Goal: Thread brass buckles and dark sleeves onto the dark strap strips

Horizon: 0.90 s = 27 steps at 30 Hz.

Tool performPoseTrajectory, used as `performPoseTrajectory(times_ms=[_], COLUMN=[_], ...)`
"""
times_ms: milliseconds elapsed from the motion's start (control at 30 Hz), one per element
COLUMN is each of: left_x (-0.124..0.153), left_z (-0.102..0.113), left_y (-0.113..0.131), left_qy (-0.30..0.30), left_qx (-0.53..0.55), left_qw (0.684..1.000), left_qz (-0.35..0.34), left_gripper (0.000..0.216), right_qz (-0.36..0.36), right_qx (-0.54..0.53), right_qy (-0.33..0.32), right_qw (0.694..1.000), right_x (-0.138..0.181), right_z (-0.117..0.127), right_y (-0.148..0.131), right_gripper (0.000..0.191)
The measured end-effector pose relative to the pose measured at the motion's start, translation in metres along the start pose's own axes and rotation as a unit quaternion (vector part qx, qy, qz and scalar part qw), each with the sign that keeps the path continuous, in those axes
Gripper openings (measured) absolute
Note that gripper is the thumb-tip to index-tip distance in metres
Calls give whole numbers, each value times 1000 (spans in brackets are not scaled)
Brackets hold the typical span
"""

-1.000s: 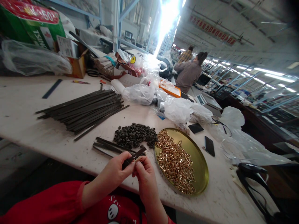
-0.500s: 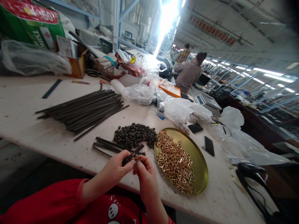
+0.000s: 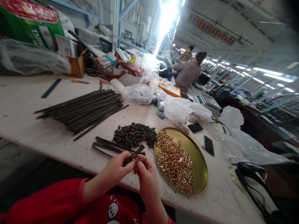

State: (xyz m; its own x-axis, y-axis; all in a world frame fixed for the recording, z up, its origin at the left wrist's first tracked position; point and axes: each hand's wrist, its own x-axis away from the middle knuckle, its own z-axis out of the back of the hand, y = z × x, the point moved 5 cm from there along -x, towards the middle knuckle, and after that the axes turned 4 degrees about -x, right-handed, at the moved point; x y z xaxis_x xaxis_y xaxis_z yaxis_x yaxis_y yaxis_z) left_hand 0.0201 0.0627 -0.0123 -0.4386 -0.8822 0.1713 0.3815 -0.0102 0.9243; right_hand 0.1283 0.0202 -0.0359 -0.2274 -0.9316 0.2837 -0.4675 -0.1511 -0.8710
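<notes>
My left hand (image 3: 116, 168) is closed around a dark strap (image 3: 139, 150), whose end sticks out past the fingers to the upper right. Pinched in my right hand (image 3: 146, 172) is a small gold buckle (image 3: 138, 159), held right against the strap. Whether the strap passes through the buckle I cannot tell. Just beyond the hands lie a few dark strips (image 3: 106, 143) and a heap of small black loops (image 3: 133, 136). To the right, a round gold tray (image 3: 199, 161) holds a pile of gold buckles (image 3: 176, 165).
A fan of long dark strips (image 3: 86, 109) lies at the left, with a pen (image 3: 80, 81) behind it. Clear plastic bags (image 3: 177, 109) run along the back. A phone (image 3: 208, 145) and a black flat item (image 3: 195, 128) lie right of the tray. Two people (image 3: 188, 73) are beyond.
The buckle in my right hand has turned slightly and shows more of its frame. Both hands stay in nearly the same place. A person in the background has shifted a little.
</notes>
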Motion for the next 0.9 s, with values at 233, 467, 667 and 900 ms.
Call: performPoseTrajectory(times_ms=[233, 467, 667, 900], left_x=[2, -2, 10, 19], left_z=[-2, 20, 31, 19], left_y=[-2, 10, 3, 5], left_qy=[-6, -99, -150, -164], left_qx=[-20, -70, -167, -186], left_qw=[1000, 992, 973, 967], left_qz=[-2, -41, -45, -65], left_gripper=[22, 32, 34, 35], right_qz=[23, 23, -8, -110], right_qx=[5, -25, -81, -163], right_qy=[7, 34, 38, 5], right_qw=[1000, 999, 996, 980], right_x=[0, 3, 13, 20], right_z=[1, 8, 5, -5], right_y=[0, -2, -8, 2], right_gripper=[22, 25, 32, 36])
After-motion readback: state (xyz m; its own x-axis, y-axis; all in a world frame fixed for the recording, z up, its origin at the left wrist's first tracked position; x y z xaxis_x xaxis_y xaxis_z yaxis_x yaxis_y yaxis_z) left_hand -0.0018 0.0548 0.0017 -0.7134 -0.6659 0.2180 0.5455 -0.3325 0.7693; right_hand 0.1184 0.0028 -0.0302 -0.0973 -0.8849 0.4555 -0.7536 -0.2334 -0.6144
